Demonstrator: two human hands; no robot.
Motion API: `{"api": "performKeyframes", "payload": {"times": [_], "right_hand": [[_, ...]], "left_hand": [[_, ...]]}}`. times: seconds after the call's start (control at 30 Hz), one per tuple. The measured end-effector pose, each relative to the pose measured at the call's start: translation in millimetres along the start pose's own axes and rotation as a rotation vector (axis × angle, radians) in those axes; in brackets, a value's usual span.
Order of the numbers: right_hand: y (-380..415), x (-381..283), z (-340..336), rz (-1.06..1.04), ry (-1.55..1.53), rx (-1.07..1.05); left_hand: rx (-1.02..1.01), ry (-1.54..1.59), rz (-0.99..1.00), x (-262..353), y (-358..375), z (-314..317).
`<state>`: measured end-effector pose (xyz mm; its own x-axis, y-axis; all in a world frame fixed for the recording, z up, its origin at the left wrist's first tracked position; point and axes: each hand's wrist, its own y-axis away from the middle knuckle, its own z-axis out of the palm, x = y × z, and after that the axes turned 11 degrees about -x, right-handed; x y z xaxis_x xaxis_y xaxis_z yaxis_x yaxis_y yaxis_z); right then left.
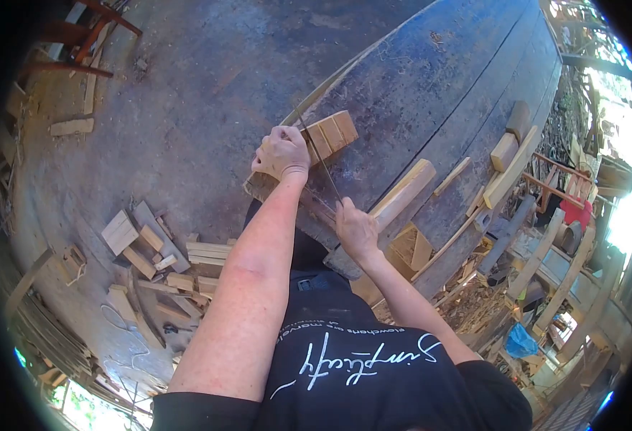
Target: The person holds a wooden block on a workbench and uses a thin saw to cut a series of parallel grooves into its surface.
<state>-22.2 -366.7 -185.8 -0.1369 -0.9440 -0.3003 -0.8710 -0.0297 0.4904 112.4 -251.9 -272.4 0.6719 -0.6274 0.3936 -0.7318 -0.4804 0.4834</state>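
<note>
Two hands work at the near edge of a broad, dark, weathered plank bench (431,79), whose far surface lies mostly bare. The left hand (281,152) is clenched on a flat wooden block (303,152) made of pale, squared pieces, pressing it at the bench edge; the right hand (355,228) is closed around the handle of a thin-bladed saw (316,151) crossing the block. Pale offcuts (151,251) litter the dusty floor at left.
</note>
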Motion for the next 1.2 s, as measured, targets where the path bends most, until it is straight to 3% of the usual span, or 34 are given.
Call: {"api": "performKeyframes", "payload": {"times": [0.17, 0.27, 0.47, 0.67, 0.87, 1.07, 1.2], "right_hand": [[-78, -27, -6, -0.059, -0.017, 0.130], [-82, -33, -3, -0.027, -0.022, 0.150], [1, 8, 18, 0.015, -0.020, 0.056], [-79, -30, 1, -0.014, -0.032, 0.152], [11, 2, 16, 0.040, -0.035, 0.041], [-84, -33, 0, 0.000, 0.010, 0.137], [-17, -12, 1, 0.045, 0.052, 0.047]], "left_hand": [[-0.005, 0.000, 0.001, 3, 0, -2], [-0.020, -0.017, 0.003, 3, 2, -6], [-0.006, -0.020, 0.002, -1, 2, -1], [-0.020, -0.027, 0.000, 0, 2, -3], [-0.036, -0.020, -0.016, 2, 0, -2], [-0.004, -0.047, -0.008, 3, 5, -6], [-0.044, -0.041, -0.014, 2, 0, -2]]}}
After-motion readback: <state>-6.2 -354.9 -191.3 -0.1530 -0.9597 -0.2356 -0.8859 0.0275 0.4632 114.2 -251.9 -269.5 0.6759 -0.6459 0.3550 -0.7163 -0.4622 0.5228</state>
